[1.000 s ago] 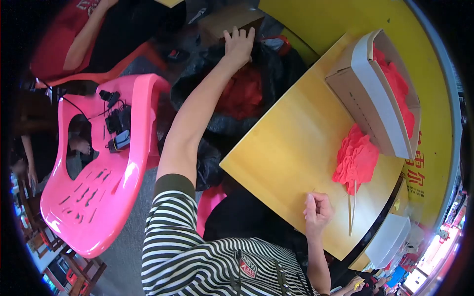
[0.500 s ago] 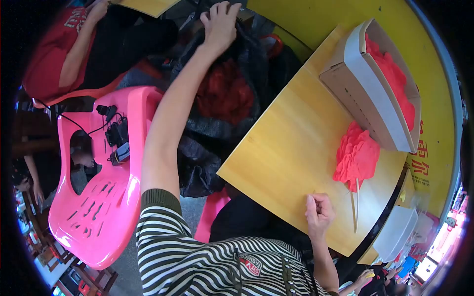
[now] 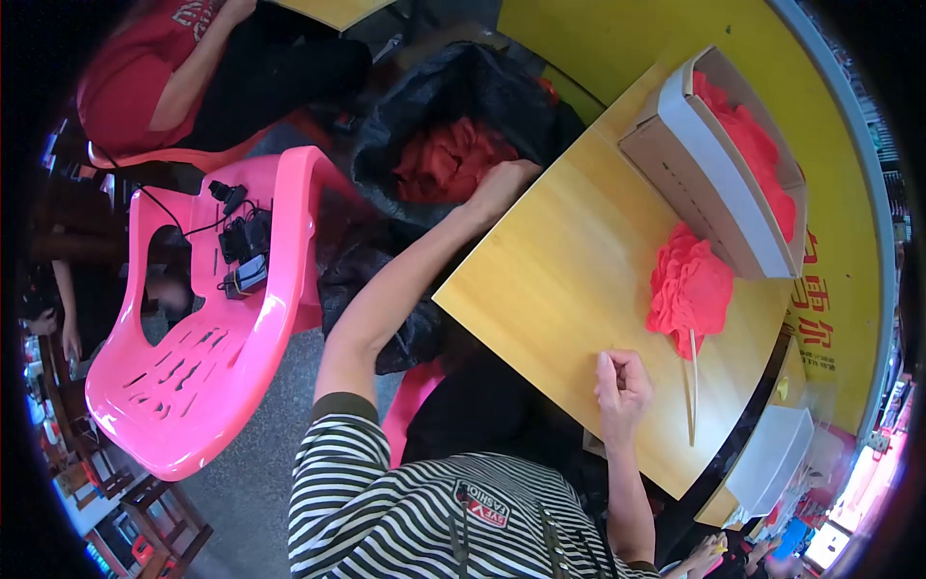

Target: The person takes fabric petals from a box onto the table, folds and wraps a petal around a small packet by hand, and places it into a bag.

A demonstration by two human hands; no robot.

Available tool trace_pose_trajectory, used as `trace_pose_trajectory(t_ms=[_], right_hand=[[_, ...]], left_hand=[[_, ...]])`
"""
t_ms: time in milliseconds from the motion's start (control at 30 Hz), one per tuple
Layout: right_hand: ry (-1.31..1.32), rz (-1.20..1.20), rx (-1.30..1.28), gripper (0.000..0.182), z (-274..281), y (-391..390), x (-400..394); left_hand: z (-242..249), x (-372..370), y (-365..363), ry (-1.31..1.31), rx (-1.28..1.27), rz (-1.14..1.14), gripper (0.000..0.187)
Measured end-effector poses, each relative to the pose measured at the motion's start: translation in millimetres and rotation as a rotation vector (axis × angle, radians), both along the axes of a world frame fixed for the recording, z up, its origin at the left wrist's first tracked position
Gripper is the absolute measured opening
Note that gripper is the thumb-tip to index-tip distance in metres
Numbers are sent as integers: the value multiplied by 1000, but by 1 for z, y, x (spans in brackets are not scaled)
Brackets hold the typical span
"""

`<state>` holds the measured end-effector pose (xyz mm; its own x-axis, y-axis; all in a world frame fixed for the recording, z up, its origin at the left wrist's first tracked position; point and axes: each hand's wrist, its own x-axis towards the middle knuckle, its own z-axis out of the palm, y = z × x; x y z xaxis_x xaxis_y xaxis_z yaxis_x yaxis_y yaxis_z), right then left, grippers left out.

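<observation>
My left hand (image 3: 503,185) is at the right rim of a dark bag (image 3: 386,125), beside the table's left edge; its fingers are mostly hidden. Red pieces (image 3: 449,159) fill the bag's opening. My right hand (image 3: 624,384) rests over the near part of the wooden table (image 3: 569,280), its fingers curled closed; nothing can be made out in them. Right of it lies a red ruffled flower (image 3: 690,289) on a thin pale stick (image 3: 692,405). Behind the flower, a cardboard box (image 3: 694,174) holds more red pieces (image 3: 748,145).
A pink plastic chair (image 3: 193,386) at the left carries black cables and adapters (image 3: 246,236). Beyond it sits a person in a red shirt (image 3: 135,87). A white plastic container (image 3: 772,458) stands past the table's right edge. A yellow panel (image 3: 772,58) borders the table.
My left hand has moved down from the bag's far rim to its right side near the table. The bag's opening looks wider. My right hand has hardly moved.
</observation>
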<state>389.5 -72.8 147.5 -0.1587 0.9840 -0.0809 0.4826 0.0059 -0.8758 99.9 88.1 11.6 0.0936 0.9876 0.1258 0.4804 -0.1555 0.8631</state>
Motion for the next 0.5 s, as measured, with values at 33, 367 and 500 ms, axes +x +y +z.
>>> trace_pose_trajectory(t_ms=[33, 367, 500], right_hand=[[1, -1, -4, 13, 0, -1, -1], [59, -30, -27, 15, 1, 0, -2], [6, -37, -20, 14, -1, 1, -1]], left_hand=[[-3, 8, 3, -83, -34, -37, 27], [21, 9, -30, 778, 46, 84, 46], [10, -52, -73, 878, 303, 94, 53]])
